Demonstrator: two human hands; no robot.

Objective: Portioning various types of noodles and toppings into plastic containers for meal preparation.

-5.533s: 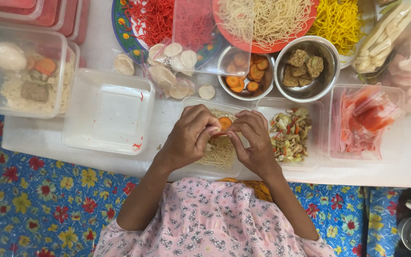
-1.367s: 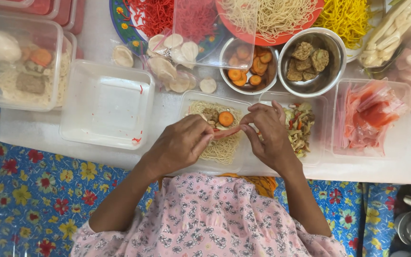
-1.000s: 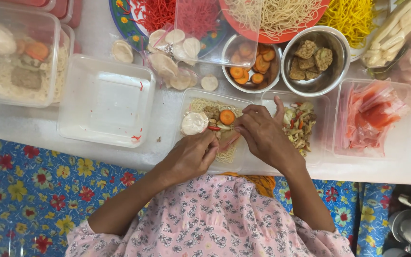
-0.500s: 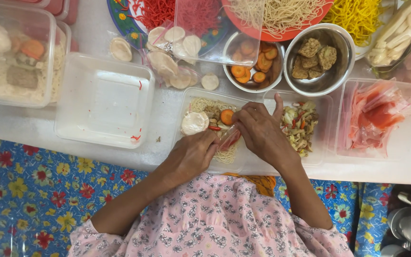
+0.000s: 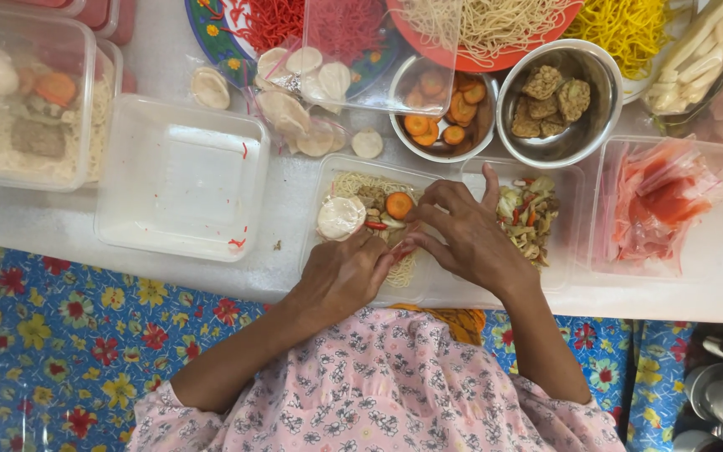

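Both hands, left hand (image 5: 346, 276) and right hand (image 5: 464, 238), pinch something hidden over the noodle tray (image 5: 328, 180); their grip is unclear.

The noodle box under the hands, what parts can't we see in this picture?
Head view only:
- The near half of the noodle box is covered by the left hand and right hand.
- Whatever the fingertips pinch is too small to tell.
- The noodle plates are cut off by the top edge.

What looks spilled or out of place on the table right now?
Two pale round slices lie loose on the white table, outside the bag of slices. Small crumbs sit beside the empty clear container. Otherwise nothing stands out.
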